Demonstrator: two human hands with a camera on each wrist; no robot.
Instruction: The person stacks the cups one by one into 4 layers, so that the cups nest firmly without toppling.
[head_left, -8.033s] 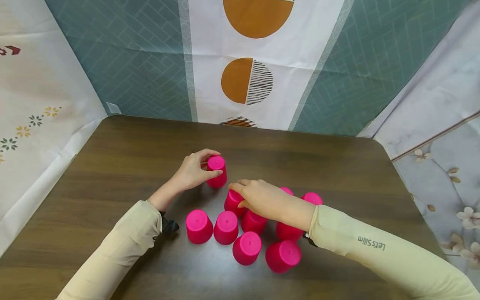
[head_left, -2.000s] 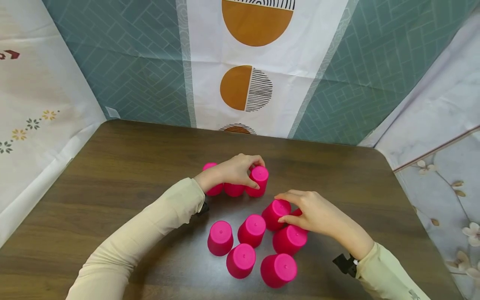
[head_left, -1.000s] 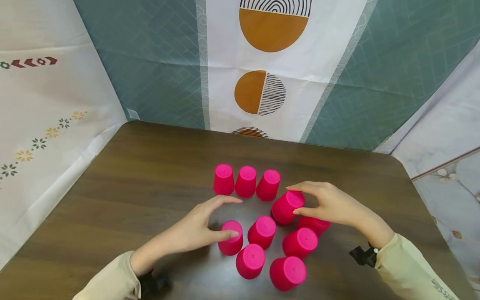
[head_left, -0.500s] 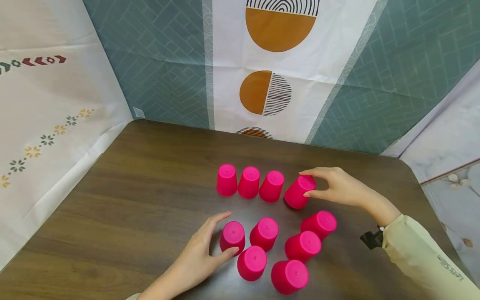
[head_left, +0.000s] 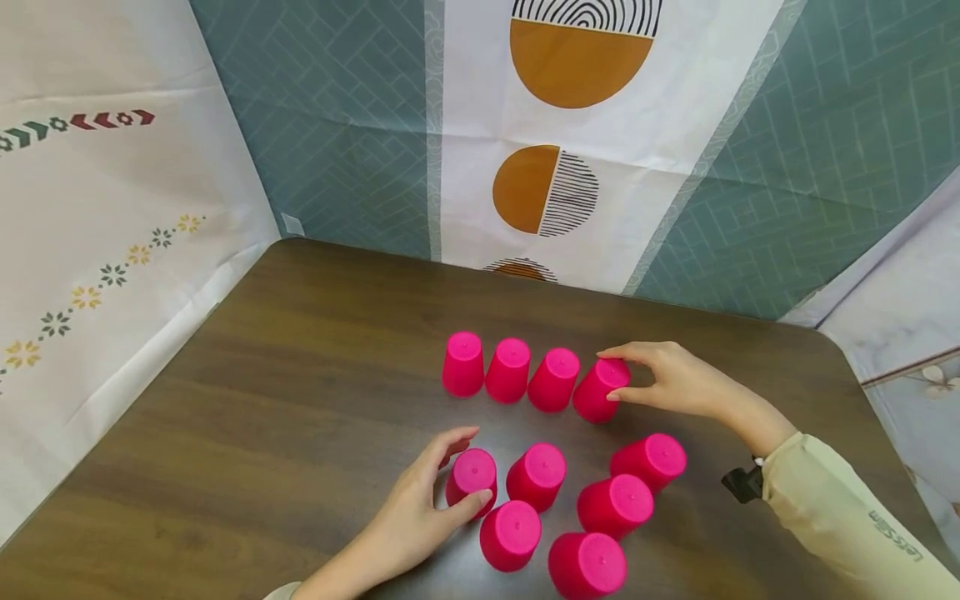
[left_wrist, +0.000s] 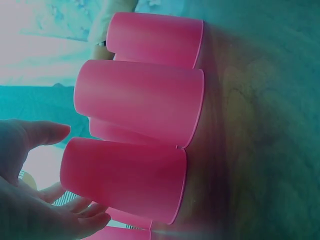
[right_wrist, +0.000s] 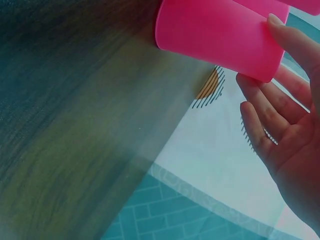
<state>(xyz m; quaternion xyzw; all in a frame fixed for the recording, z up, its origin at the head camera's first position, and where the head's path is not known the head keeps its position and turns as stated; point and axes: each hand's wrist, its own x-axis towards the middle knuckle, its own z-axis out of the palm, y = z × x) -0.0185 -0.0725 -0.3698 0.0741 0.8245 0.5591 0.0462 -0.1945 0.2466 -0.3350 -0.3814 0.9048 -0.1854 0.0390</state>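
My right hand (head_left: pixel 678 379) pinches an upside-down pink plastic cup (head_left: pixel 596 398), which stands at the right end of a back row of like cups. In the right wrist view, the thumb lies on one side of that cup (right_wrist: pixel 220 40) and fingers touch the other. My left hand (head_left: pixel 412 517) curves around another pink cup (head_left: pixel 471 477), the leftmost in the front group. The left wrist view shows its thumb apart from this cup (left_wrist: pixel 125 180), with the fingers beside the base end. Whether those fingers touch it I cannot tell.
Beside the left hand's cup, several more upside-down cups cluster, among them a middle cup (head_left: pixel 536 477) and a front one (head_left: pixel 512 536). Three cups (head_left: pixel 587 567) slant along the right. The brown wooden table (head_left: pixel 337 333) meets a patterned cloth (head_left: pixel 337 167) at the back.
My right hand has carried its cup back to the row's right end, beside three cups set there earlier. My left hand has left the row and come forward around a front cup.
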